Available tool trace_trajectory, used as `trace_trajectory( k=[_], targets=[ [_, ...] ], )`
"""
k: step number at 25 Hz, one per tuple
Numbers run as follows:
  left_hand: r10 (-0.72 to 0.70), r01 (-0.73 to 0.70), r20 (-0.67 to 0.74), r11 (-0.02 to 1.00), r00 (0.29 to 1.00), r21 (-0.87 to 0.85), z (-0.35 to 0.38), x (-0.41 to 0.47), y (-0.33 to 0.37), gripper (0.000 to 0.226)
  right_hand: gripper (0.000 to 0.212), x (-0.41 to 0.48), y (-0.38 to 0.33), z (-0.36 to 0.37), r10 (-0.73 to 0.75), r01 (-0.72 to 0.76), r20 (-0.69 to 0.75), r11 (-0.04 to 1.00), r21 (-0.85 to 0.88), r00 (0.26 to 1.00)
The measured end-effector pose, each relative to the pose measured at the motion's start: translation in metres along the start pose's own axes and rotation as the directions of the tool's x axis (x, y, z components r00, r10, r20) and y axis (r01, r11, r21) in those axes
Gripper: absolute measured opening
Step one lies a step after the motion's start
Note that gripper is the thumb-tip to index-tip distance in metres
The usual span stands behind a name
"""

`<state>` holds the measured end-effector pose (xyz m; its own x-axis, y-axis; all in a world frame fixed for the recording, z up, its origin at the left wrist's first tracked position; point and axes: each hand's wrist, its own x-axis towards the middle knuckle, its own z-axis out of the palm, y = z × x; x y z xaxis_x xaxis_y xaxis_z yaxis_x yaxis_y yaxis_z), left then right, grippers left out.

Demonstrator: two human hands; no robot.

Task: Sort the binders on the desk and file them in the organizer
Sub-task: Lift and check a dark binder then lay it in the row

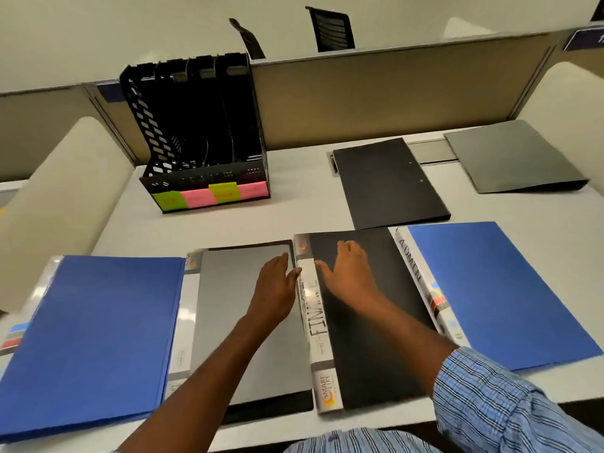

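Note:
Several binders lie flat on the desk. A black binder point(376, 338) with a white spine reading FINANCE lies front centre. My right hand point(349, 273) rests flat on its cover, fingers spread. My left hand point(276, 286) touches the spine's left edge with straight fingers, over a grey binder point(228, 305). A blue binder point(94, 341) lies front left. Another blue binder point(496, 289), spine marked ADMIN, lies front right. A black binder point(389, 181) and a grey binder point(513, 155) lie further back on the right. The black organizer point(202, 125) stands back left, slots empty, sticky notes on its front.
A beige partition point(376, 103) runs behind the desk point(294, 204). A cable slot point(431, 152) sits at the back edge. Two chair backs point(331, 29) show beyond the partition. Padded dividers flank the desk left and right.

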<state>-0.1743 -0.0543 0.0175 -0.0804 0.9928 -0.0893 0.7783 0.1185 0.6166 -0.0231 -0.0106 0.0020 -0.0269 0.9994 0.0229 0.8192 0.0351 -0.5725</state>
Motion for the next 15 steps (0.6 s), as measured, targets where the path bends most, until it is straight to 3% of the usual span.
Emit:
trace_trajectory(
  k=[3, 9, 15],
  targets=[
    [0.064, -0.064, -0.011, 0.998, 0.998, -0.019, 0.009, 0.027, 0.035, 0.049, 0.065, 0.052, 0.042, -0.039, 0.100, -0.100, -0.046, 0.995, -0.008, 0.994],
    [-0.014, 0.012, 0.028, 0.999, 1.000, 0.046, 0.038, 0.065, 0.082, 0.058, 0.072, 0.145, 0.142, -0.096, 0.322, -0.322, -0.058, 0.947, 0.010, 0.945],
    [-0.067, 0.066, 0.043, 0.997, 0.997, 0.040, 0.058, 0.082, 0.108, 0.059, 0.071, 0.186, 0.202, -0.112, 0.547, -0.540, -0.027, 0.832, 0.124, 0.837]
  ],
)
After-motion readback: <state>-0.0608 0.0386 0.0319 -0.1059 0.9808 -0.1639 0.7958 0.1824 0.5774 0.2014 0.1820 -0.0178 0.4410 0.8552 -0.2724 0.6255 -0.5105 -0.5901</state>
